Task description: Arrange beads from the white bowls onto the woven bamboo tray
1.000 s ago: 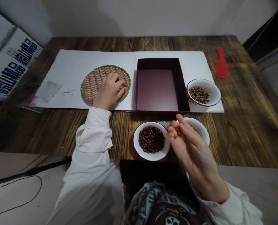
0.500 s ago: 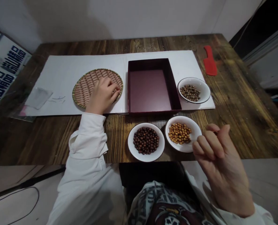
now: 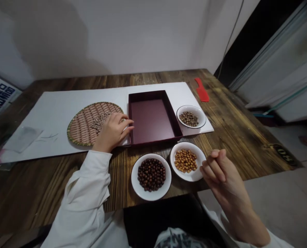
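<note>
2 hands down | my left hand [image 3: 112, 132] open, resting on tray [image 3: 77, 129] beside beads [image 3: 99, 121] | my right hand [image 3: 220, 172] fingers pinched, held item: can't tell, just off plate [image 3: 185, 175]

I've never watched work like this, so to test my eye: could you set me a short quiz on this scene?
1. Which hand touches the round woven tray?
2. True or false: the plate of dark brown beads stands on the wooden table, off the white paper sheet.
3. What colour are the beads on the white plate nearest the right hand?

Key:
1. The left hand.
2. True.
3. Orange.
</note>
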A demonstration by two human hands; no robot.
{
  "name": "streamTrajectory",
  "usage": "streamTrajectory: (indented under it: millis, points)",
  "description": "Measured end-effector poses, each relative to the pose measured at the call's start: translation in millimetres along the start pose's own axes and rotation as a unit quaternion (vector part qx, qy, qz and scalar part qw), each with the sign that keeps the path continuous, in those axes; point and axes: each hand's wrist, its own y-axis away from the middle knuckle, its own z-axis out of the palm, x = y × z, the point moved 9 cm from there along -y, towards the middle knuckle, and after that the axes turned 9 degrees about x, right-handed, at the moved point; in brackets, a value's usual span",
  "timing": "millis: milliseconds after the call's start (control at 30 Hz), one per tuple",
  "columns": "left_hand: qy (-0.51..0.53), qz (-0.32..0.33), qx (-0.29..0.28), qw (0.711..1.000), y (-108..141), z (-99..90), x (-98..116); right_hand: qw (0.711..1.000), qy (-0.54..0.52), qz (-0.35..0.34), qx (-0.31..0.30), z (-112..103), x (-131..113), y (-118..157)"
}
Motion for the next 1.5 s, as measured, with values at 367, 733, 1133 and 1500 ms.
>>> streamTrajectory:
  millis: [367,733,1133,1500]
  points:
    - [-0.002,0.012,-0.023,1.000,-3.8,1.5,13.5,0.985,-0.110,0.130,-0.040,10.4,25.8,10.1]
    - [-0.006,0.032,-0.012,0.999,-2.6,9.2,14.4,0.982,-0.114,0.119,-0.090,27.7,31.3,19.7]
    - [-0.002,0.026,-0.016,1.000,-2.0,11.1,13.4,0.982,-0.151,0.106,0.031,10.4,25.0,28.4]
    - [0.001,0.024,-0.023,0.999,-1.3,15.9,10.8,0.992,-0.111,0.058,0.033,-3.1,12.1,19.4]
